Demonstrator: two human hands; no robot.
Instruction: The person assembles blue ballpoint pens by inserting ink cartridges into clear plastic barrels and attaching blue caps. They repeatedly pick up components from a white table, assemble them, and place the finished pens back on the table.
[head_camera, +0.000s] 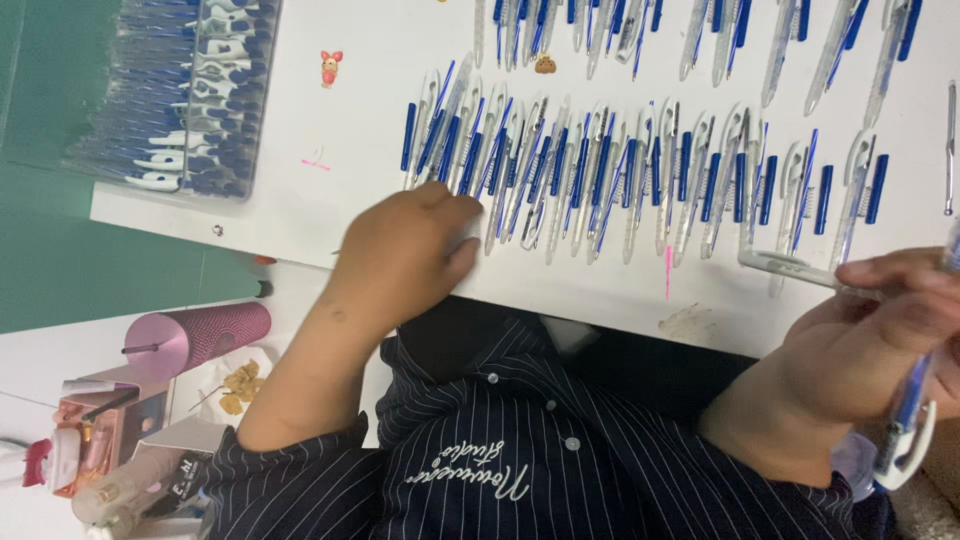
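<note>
Left hand (405, 255) at table edge (600, 310); right hand (870, 345) overhangs it.

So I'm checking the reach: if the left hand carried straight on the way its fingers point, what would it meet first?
The left hand would probably meet the row of blue and clear pens on the white table; its fingertips seem already at the nearest ones.

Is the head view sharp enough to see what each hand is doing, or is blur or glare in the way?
Head view: evenly lit, no strong glare on the white table; left hand slightly motion-blurred at the pen row; right hand and its pen soft, cropped at the frame edge.
</note>
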